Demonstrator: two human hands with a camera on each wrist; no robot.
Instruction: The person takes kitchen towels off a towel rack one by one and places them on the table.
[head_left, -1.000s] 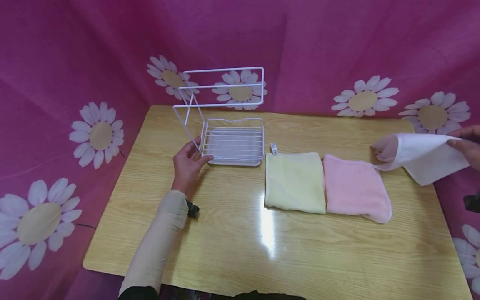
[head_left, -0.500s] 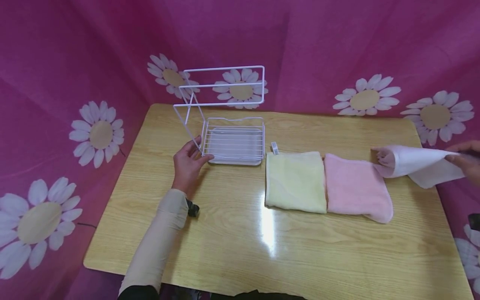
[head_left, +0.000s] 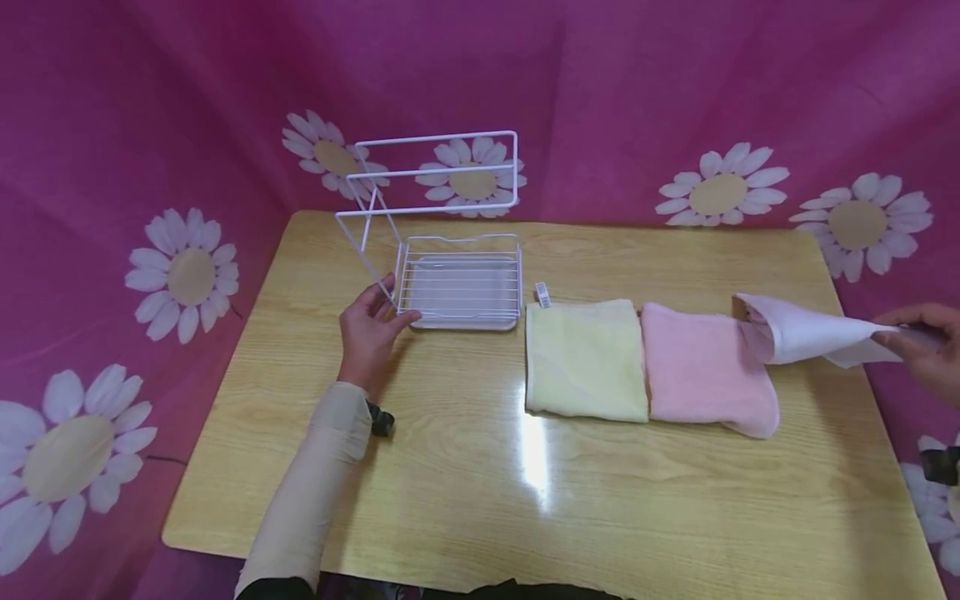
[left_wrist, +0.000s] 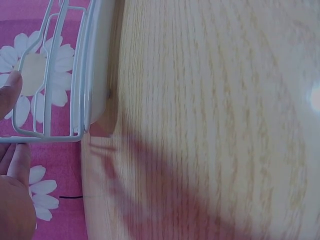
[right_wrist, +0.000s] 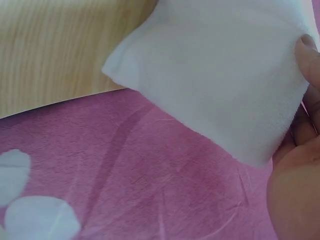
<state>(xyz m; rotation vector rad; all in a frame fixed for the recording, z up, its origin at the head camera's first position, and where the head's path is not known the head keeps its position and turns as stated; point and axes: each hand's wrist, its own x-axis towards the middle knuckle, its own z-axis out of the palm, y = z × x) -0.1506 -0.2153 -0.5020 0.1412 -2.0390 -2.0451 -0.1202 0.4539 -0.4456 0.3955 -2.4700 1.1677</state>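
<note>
A white wire rack (head_left: 459, 242) with a white tray (head_left: 465, 323) under its grid stands at the back left of the table. My left hand (head_left: 369, 329) grips the rack's front left corner, thumb in front and fingers behind the frame, as the left wrist view also shows. At the right edge my right hand (head_left: 926, 342) pinches a white cloth (head_left: 810, 332) between thumb and fingers. The cloth droops in the air, and its far end overlaps a folded pink cloth (head_left: 705, 367). In the right wrist view the white cloth (right_wrist: 220, 75) hangs past the table's edge.
A folded yellow cloth (head_left: 587, 362) lies beside the pink one, with a small white label (head_left: 542, 294) at its top left corner. The wooden table (head_left: 420, 492) ends at a magenta curtain (head_left: 600, 108) printed with daisies, behind and at the sides.
My right hand has lowered the white cloth and shifted a little left, its far end now over the pink cloth's corner. The left hand keeps its grip; the view has shifted slightly.
</note>
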